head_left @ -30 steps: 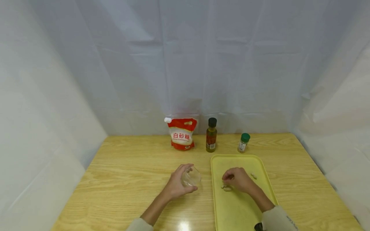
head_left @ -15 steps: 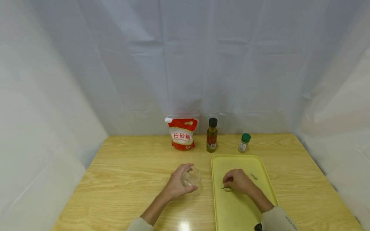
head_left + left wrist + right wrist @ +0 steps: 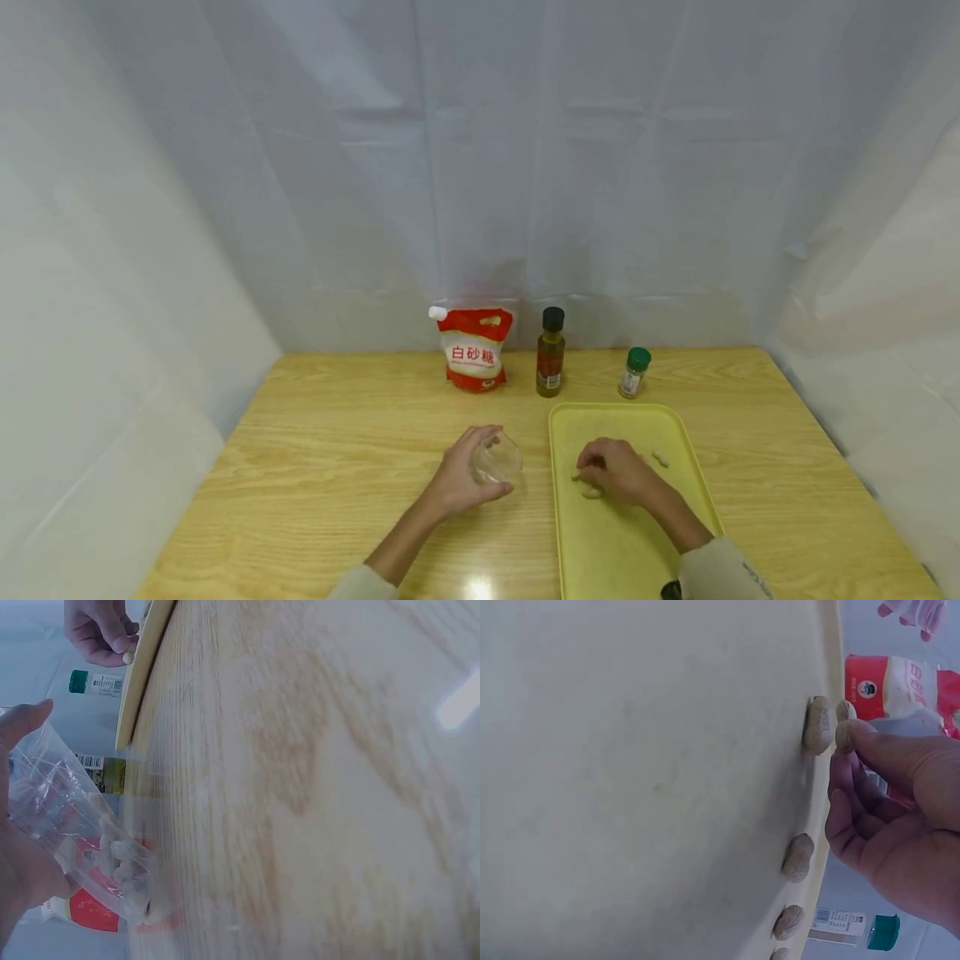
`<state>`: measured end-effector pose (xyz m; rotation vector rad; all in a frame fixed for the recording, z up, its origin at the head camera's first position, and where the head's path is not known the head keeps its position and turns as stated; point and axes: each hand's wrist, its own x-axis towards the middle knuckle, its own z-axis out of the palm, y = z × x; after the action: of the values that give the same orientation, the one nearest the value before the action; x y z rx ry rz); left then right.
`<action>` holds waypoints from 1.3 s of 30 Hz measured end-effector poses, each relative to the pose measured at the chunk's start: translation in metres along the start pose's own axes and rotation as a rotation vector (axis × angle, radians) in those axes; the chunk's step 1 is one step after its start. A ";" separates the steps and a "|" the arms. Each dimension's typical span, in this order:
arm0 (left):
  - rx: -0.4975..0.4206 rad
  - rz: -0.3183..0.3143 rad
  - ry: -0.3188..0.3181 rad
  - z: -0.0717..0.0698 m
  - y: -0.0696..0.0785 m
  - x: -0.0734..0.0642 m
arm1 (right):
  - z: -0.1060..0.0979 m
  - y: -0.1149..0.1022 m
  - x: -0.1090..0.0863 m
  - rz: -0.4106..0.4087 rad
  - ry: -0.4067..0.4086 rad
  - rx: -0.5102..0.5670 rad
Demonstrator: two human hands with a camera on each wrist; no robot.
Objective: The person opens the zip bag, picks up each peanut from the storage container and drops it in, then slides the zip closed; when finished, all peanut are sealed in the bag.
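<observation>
My left hand point(image 3: 453, 479) holds a clear plastic bag point(image 3: 498, 458) beside the tray's left edge, thumb and fingers spread round its mouth. Through the film, several peanuts point(image 3: 124, 859) show at the bag's bottom in the left wrist view. Over the yellow tray point(image 3: 607, 558), my right hand point(image 3: 621, 473) pinches a peanut point(image 3: 844, 726) between thumb and fingertips. Right beside it a second peanut point(image 3: 820, 727) lies on the tray. Several others, among them one peanut point(image 3: 798, 858) partway along the same side, lie in a loose row.
Behind the bag, at the table's back, stands a red and white sugar pouch point(image 3: 474, 350). An oil bottle point(image 3: 550, 354) with a black cap and a small green-capped jar point(image 3: 634, 372) stand to its right. A dark object point(image 3: 671, 590) shows by the right cuff.
The right hand has dipped slightly to the tray and taken a peanut between its fingertips; that peanut has shifted up a little. The left hand and bag stay in place.
</observation>
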<state>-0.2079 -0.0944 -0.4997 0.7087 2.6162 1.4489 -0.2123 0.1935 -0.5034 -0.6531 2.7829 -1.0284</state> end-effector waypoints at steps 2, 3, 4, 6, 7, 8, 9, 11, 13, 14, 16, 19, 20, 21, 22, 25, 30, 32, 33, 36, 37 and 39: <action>0.000 -0.001 0.000 0.000 0.000 0.000 | -0.001 -0.003 0.001 0.003 0.011 0.005; 0.001 -0.001 0.001 0.000 -0.001 0.000 | -0.001 -0.004 0.002 0.005 0.017 0.005; 0.000 -0.004 0.002 0.000 0.000 0.000 | -0.002 -0.006 0.002 0.005 0.023 0.004; 0.002 -0.001 0.005 0.001 -0.001 0.000 | -0.003 -0.009 0.004 -0.005 0.036 0.000; 0.000 -0.002 0.005 0.001 -0.001 0.000 | -0.003 -0.011 0.005 -0.006 0.043 0.000; -0.001 -0.003 0.006 0.001 -0.001 -0.001 | -0.003 -0.013 0.006 -0.004 0.050 0.003; -0.002 -0.004 0.007 0.001 -0.001 -0.001 | -0.003 -0.016 0.007 -0.003 0.058 0.009; -0.004 -0.005 0.009 0.001 -0.001 -0.001 | -0.002 -0.021 0.009 -0.008 0.075 0.027; -0.005 -0.007 0.011 0.001 -0.001 -0.001 | -0.001 -0.026 0.012 -0.013 0.100 0.039; -0.005 -0.008 0.013 0.001 -0.001 -0.001 | 0.000 -0.029 0.014 -0.022 0.113 0.044; -0.004 -0.010 0.013 0.002 -0.001 -0.001 | 0.002 -0.033 0.017 -0.043 0.142 0.050; 0.001 -0.009 0.011 0.002 -0.002 0.000 | 0.005 -0.040 0.022 -0.076 0.183 0.058; 0.004 -0.010 0.011 0.002 -0.002 0.000 | 0.007 -0.043 0.023 -0.084 0.194 0.065; 0.005 -0.011 0.009 0.002 -0.002 0.000 | 0.008 -0.046 0.024 -0.091 0.203 0.071; 0.006 -0.011 0.008 0.002 -0.002 0.000 | 0.009 -0.049 0.025 -0.096 0.211 0.078; 0.007 -0.015 0.004 0.002 -0.002 0.000 | 0.012 -0.058 0.028 -0.100 0.229 0.106; 0.009 -0.025 -0.002 0.001 -0.001 0.000 | 0.016 -0.072 0.033 -0.090 0.250 0.150; 0.009 -0.030 -0.006 0.001 0.000 0.000 | 0.019 -0.077 0.035 -0.096 0.244 0.164; 0.009 -0.032 -0.007 0.001 0.000 0.000 | 0.020 -0.079 0.036 -0.103 0.241 0.164; 0.007 -0.035 -0.013 0.001 0.000 0.000 | 0.025 -0.086 0.038 -0.122 0.225 0.170; 0.006 -0.029 -0.013 0.001 0.000 0.000 | 0.026 -0.087 0.039 -0.128 0.222 0.169; 0.007 -0.017 -0.010 0.001 0.000 0.000 | 0.027 -0.090 0.039 -0.132 0.216 0.170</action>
<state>-0.2081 -0.0934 -0.5005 0.6906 2.6147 1.4289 -0.2087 0.0996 -0.4651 -0.7527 2.8170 -1.4229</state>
